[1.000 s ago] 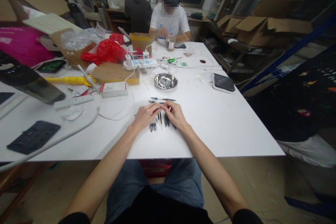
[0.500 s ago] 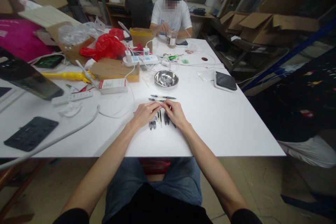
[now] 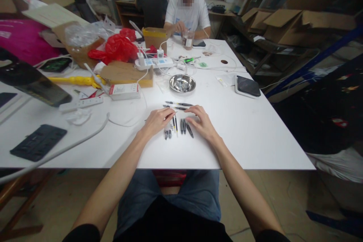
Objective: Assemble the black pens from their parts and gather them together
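Over a white tabletop (image 3: 249, 132), as I stand looking on, a person's left grip (image 3: 158, 120) is narrow, its fingertips pinched on one small slender piece (image 3: 176, 112), too tiny to identify. The right grip (image 3: 202, 121) is wide, thumb and forefinger well parted.

Three dark barrels (image 3: 184, 126) lie just to the left of the right grip, close by its thumb; two are nearly parallel and the third slants. Two thin refills (image 3: 176, 124) with yellow bands lie between the grips, toward the near edge. Just left of these, on the near side of the left grip's fingers, are two clear tubes (image 3: 169, 133) with dark ends. Two long pens (image 3: 179, 103) lie one behind the other, just beyond both grips. Farther beyond stands one shiny metal bowl (image 3: 174, 85) with small dark pieces (image 3: 185, 86) in it, too blurred to count. Well beyond the right grip and off to its right sits one dark-topped pad (image 3: 247, 86).

Half a second ago the fingertips of both grips met; now the right grip has drawn away to the right and spread, while the left keeps its pinch. The barrels, partly covered then, are now in plain sight.
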Available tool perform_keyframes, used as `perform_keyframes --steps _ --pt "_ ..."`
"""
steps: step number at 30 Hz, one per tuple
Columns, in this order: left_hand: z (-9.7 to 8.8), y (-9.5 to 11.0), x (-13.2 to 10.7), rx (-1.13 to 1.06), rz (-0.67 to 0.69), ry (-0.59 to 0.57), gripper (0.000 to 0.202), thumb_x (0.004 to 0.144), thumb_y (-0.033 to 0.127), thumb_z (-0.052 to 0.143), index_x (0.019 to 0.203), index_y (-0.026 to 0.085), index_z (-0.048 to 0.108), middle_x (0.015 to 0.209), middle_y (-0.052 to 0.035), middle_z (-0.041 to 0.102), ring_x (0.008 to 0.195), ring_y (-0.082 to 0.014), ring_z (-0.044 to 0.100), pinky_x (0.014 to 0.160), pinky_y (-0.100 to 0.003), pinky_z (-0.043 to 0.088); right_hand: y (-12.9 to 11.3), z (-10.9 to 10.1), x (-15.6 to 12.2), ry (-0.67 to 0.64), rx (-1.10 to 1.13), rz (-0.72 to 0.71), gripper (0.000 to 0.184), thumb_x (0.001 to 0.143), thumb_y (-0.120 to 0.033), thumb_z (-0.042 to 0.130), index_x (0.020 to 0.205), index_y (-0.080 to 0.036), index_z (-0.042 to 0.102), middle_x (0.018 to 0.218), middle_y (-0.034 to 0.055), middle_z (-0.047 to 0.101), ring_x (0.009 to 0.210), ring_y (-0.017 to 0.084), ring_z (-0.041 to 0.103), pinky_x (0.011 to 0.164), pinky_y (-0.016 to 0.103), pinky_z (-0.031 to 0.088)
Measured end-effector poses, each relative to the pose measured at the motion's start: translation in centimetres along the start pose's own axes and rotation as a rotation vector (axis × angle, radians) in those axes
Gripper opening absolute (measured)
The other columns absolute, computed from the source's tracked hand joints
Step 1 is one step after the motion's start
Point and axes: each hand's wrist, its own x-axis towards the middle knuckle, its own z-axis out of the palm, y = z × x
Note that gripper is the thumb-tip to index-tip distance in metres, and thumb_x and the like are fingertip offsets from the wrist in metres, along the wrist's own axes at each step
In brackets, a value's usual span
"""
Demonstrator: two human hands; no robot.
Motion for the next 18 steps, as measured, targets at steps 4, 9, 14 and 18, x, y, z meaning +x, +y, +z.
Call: perform_keyframes --steps 4,9,14,18 --pt "0.1 0.1 0.1 0.001 0.008 -0.024 0.030 0.102 0.034 0.041 0.099 0.021 0.068 0.094 -0.0022 0.071 0.084 -0.0151 0.065 0.075 -0.024 0.045 0.7 -1.3 -2.4 -0.182 0.047 -0.017 0.066 0.085 -0.055 0.068 0.143 -0.033 0.046 0.141 0.0090 0.050 0.132 0.030 0.045 0.113 0.052 0.036" --pt "0.1 0.4 0.1 0.026 0.003 -0.039 0.032 0.103 0.036 0.040 0.097 0.021 0.068 0.093 -0.0022 0.071 0.081 -0.0145 0.065 0.072 -0.024 0.044 1.3 -1.6 -3.5 -0.316 0.031 -0.014 0.092 0.076 -0.061 0.073 0.153 -0.039 0.028 0.155 0.0064 0.039 0.141 0.032 0.038 0.117 0.056 0.031" --pt "0.2 0.4 0.1 0.043 0.019 -0.038 0.033 0.103 0.036 0.040 0.096 0.020 0.068 0.093 -0.0021 0.072 0.080 -0.0141 0.065 0.072 -0.024 0.044 1.3 -1.5 -3.2 -0.335 -0.012 -0.036 0.097 0.073 -0.061 0.076 0.154 -0.040 0.027 0.156 0.0060 0.039 0.141 0.032 0.039 0.116 0.056 0.032" --pt "0.2 0.5 0.2 0.066 0.032 -0.052 0.032 0.102 0.035 0.041 0.097 0.020 0.069 0.093 -0.0025 0.072 0.078 -0.0135 0.065 0.071 -0.024 0.044 1.4 -1.5 -3.1 -0.346 -0.019 -0.032 0.095 0.072 -0.060 0.078 0.153 -0.040 0.031 0.155 0.0053 0.041 0.140 0.031 0.040 0.116 0.055 0.033"
